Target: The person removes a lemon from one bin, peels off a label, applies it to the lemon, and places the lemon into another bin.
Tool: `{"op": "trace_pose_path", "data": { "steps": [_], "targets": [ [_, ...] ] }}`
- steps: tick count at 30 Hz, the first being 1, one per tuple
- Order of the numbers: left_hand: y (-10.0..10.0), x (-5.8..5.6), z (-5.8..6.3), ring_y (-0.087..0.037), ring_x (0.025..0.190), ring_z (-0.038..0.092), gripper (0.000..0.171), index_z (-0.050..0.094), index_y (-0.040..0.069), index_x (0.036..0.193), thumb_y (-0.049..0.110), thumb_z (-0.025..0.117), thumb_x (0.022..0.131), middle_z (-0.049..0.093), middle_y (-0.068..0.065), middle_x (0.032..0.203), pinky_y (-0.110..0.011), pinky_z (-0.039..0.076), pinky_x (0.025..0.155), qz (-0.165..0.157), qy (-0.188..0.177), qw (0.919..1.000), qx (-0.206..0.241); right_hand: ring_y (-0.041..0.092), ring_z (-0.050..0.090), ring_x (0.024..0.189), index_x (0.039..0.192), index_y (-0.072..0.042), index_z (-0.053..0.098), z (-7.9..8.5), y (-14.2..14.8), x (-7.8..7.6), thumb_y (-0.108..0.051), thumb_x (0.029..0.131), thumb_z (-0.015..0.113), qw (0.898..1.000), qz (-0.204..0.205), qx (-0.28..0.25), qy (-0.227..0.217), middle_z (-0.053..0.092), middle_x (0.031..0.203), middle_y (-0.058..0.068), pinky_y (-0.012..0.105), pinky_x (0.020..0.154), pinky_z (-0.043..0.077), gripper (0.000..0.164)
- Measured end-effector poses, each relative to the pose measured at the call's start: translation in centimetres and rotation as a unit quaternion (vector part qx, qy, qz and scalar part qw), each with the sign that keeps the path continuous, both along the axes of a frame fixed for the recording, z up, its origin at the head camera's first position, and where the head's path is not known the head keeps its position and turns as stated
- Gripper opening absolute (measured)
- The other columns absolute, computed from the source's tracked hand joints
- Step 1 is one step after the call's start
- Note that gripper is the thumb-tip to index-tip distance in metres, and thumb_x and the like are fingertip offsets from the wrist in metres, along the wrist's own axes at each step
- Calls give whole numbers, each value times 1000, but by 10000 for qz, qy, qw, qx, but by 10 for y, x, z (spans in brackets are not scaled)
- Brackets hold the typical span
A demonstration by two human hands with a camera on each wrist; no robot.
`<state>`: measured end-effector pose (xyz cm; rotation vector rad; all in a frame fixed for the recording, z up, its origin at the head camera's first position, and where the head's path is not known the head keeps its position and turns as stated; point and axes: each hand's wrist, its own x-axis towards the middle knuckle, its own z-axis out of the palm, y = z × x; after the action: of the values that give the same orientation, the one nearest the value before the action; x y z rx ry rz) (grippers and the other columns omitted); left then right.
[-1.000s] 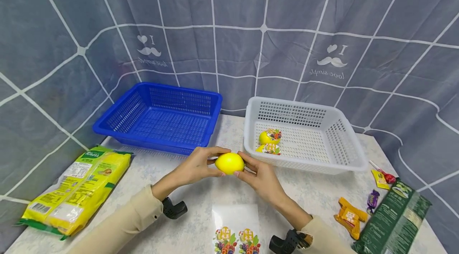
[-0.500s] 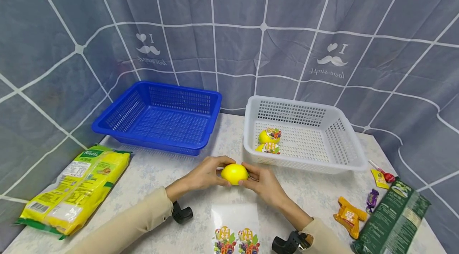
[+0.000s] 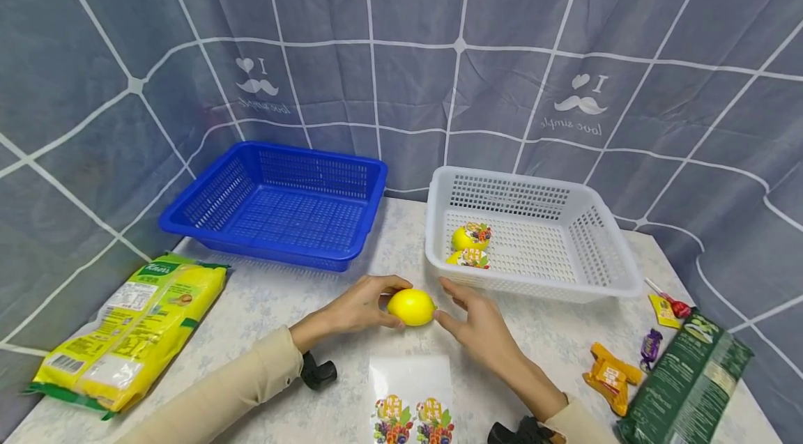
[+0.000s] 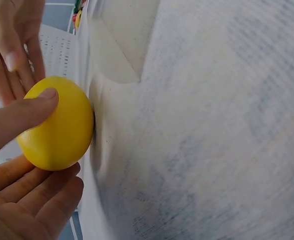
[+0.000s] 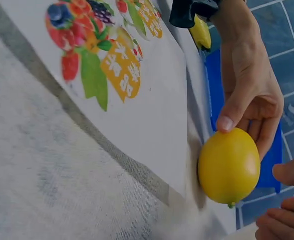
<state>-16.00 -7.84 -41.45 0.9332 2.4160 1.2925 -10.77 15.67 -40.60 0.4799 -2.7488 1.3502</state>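
A yellow lemon point(image 3: 411, 307) sits at the middle of the table, low against its surface. My left hand point(image 3: 360, 306) holds it from the left, with the thumb on the near side and the fingers beyond, as the left wrist view shows on the lemon point(image 4: 59, 125). Just off the lemon's right end is my right hand point(image 3: 479, 325), fingers apart and holding nothing. In the right wrist view a gap shows between this hand point(image 5: 287, 210) and the lemon's stem tip. Nearer me lies a clear-topped sheet of fruit stickers point(image 3: 410, 388), two stickers showing.
Behind my right hand stands a white basket point(image 3: 596, 284) with two stickered lemons point(image 3: 470, 238) in it. A blue basket point(image 3: 295, 210) is at back left. A yellow Knorr bag point(image 3: 132, 332) lies left; a green packet point(image 3: 686, 378), orange wrapper point(image 3: 611, 378) and sweets point(image 3: 652, 348) lie right.
Both hands have brought the lemon down and slightly right, towards me. The right hand has since let go and drawn away to the right; the left hand keeps its hold.
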Motion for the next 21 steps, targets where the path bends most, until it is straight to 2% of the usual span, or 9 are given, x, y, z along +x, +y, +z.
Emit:
{"op": "trace_pose_path", "data": {
  "steps": [3, 5, 7, 10, 12, 15, 18, 21],
  "targets": [
    [-1, 0, 1, -27, 115, 61, 60, 60, -2, 128, 9, 86, 75, 64, -13, 127, -38, 49, 99, -4, 17, 10000, -34, 29, 65, 105, 126, -4, 65, 5, 4, 6, -15, 91, 72, 9992, 262, 245, 176, 67, 121, 7, 47, 90, 53, 38],
    [-1, 0, 2, -27, 115, 61, 62, 59, -4, 129, 10, 86, 74, 63, -15, 128, -39, 48, 100, -16, 39, 10000, -66, 19, 65, 97, 118, -6, 69, 7, 8, 10, -17, 92, 70, 9959, 761, 461, 180, 70, 110, 3, 42, 85, 55, 28],
    [-1, 1, 2, -28, 116, 60, 64, 58, -5, 129, 10, 86, 74, 62, -15, 128, -39, 48, 100, -27, 64, 9999, -90, 11, 63, 92, 114, -7, 71, 9, 13, 12, -21, 93, 69, 9887, 1333, 683, -21, 70, 104, -1, 35, 82, 55, 25],
    [-1, 1, 3, -28, 116, 60, 64, 58, -6, 129, 12, 87, 74, 63, -16, 128, -39, 49, 99, -56, 105, 9999, -120, 7, 61, 91, 114, -9, 70, 7, 18, 14, -29, 91, 72, 9747, 1943, 1076, -261, 68, 103, -5, 29, 80, 54, 30],
    [-2, 2, 3, -27, 115, 60, 65, 59, -5, 129, 13, 87, 74, 64, -14, 127, -39, 49, 99, -72, 134, 9997, -180, 7, 60, 95, 115, -11, 69, 4, 19, 15, -32, 88, 75, 9676, 2114, 1323, -400, 66, 105, -8, 27, 83, 53, 36],
    [-1, 4, 2, -25, 113, 61, 64, 61, -3, 128, 16, 88, 72, 65, -11, 124, -40, 49, 98, -99, 202, 9992, -323, 6, 58, 97, 116, -12, 69, -2, 18, 18, -33, 84, 78, 9611, 2198, 1649, -269, 64, 109, -10, 27, 87, 52, 39],
    [-1, 6, 3, -24, 113, 62, 63, 62, 0, 127, 17, 88, 72, 66, -9, 124, -40, 48, 99, -112, 265, 9983, -499, 3, 56, 95, 113, -15, 69, -6, 15, 20, -30, 84, 79, 9589, 2151, 1847, -145, 62, 107, -13, 26, 86, 51, 34],
    [-1, 6, 3, -22, 112, 62, 63, 63, 3, 127, 17, 89, 72, 67, -7, 123, -38, 48, 99, -142, 279, 9975, -636, 1, 54, 88, 105, -19, 69, -6, 14, 19, -24, 85, 79, 9614, 2091, 1782, -169, 60, 100, -16, 24, 81, 51, 23]
  ]
}}
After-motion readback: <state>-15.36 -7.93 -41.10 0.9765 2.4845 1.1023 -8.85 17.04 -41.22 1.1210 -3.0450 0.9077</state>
